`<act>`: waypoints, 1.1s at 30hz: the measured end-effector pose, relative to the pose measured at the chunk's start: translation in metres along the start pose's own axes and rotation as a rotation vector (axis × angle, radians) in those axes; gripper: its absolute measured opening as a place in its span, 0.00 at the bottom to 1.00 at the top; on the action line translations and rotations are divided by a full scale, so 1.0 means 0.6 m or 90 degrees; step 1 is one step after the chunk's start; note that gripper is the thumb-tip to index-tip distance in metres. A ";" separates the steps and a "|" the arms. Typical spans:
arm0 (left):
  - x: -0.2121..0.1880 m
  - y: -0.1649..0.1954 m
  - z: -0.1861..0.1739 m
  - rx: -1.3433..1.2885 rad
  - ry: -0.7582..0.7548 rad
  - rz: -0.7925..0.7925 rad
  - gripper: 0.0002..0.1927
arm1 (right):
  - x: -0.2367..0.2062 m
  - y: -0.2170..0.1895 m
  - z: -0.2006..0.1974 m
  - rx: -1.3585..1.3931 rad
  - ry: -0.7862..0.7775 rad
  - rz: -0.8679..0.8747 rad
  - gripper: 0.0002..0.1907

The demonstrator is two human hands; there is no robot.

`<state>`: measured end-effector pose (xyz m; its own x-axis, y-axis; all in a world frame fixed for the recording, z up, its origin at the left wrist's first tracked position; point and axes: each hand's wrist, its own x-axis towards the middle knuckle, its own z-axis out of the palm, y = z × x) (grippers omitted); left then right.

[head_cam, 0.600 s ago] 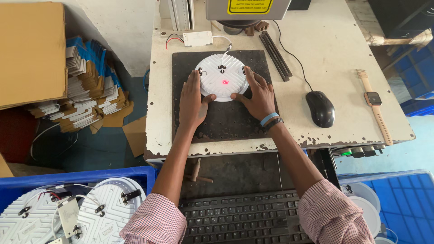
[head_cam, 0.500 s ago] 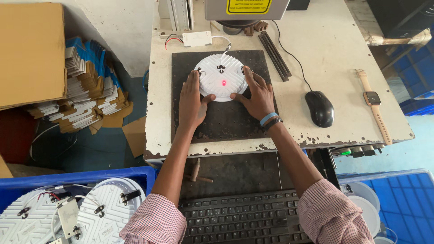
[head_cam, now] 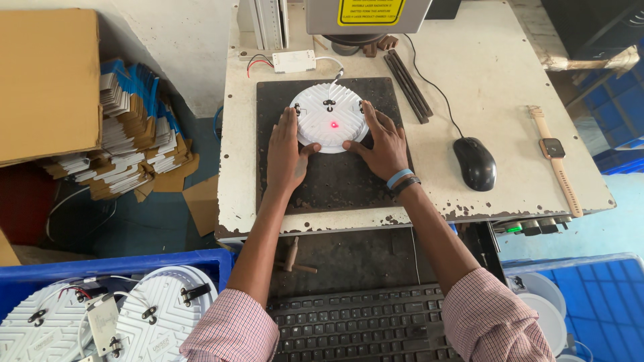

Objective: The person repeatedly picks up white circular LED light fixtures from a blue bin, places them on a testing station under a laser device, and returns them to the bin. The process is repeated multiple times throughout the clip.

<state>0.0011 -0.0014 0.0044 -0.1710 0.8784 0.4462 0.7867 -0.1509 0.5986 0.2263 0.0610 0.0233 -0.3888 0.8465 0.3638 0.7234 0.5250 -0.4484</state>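
A round white ribbed disc point(head_cam: 330, 118) lies flat on a dark mat point(head_cam: 335, 177) on the worn white desk point(head_cam: 490, 80), with a small red light dot at its middle. The left hand point(head_cam: 287, 155) rests at the disc's 8 o'clock edge, fingers point(head_cam: 290, 124) released and stretched flat, thumb touching the rim. The right hand point(head_cam: 382, 144) rests at its 4 o'clock edge, also flat and unclenched, grasping nothing. At 3 o'clock from the mat sits a black mouse point(head_cam: 475, 163), and further out a wristwatch point(head_cam: 554, 155). At 6 o'clock, below the desk, lies a black keyboard point(head_cam: 362, 325); a blue crate point(head_cam: 201, 261) at 8 o'clock holds similar white discs
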 end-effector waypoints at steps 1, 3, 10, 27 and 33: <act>0.001 0.001 -0.001 -0.003 0.004 0.002 0.49 | 0.001 0.001 0.001 0.000 -0.001 0.000 0.54; 0.000 0.004 -0.002 -0.009 0.012 0.006 0.49 | 0.002 0.008 0.006 0.002 -0.004 -0.002 0.54; 0.004 0.002 -0.009 -0.096 0.037 -0.001 0.50 | -0.146 -0.028 -0.097 0.465 0.020 0.077 0.34; -0.077 -0.004 -0.058 -0.347 0.192 -0.033 0.45 | -0.621 -0.067 -0.124 -0.133 0.081 -0.033 0.22; -0.197 -0.059 -0.133 -0.145 0.296 -0.064 0.39 | -0.621 -0.075 -0.118 -0.108 0.102 0.007 0.15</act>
<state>-0.0538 -0.1365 -0.0163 -0.5250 0.6073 0.5963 0.6129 -0.2163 0.7600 0.3793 -0.2845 -0.0341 -0.2948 0.8196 0.4913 0.8180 0.4822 -0.3136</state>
